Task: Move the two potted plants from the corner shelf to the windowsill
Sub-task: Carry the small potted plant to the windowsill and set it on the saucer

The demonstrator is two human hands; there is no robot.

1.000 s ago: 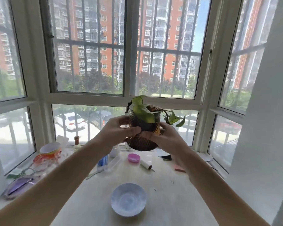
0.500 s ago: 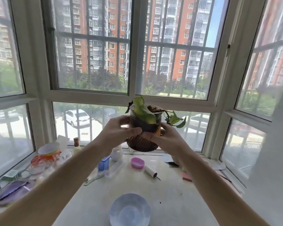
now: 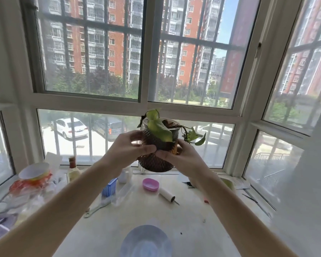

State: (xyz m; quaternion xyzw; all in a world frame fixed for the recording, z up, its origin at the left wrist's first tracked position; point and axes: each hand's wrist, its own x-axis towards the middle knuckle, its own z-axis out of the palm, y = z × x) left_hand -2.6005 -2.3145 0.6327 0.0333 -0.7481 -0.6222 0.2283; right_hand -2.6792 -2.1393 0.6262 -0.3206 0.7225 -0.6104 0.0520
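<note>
In the middle of the frame, the left hand (image 3: pixel 127 151) and the right hand (image 3: pixel 183 160) grasp the potted plant (image 3: pixel 158 145) between them, fingers (image 3: pixel 146 149) wrapped on its dark textured sides. It is in the air above the windowsill (image 3: pixel 193 210), just above a pink lid (image 3: pixel 150 184).

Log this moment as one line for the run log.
step: carry to windowsill | left hand, right hand: both gripping potted plant | pot: upright, airborne | placed: no
</note>
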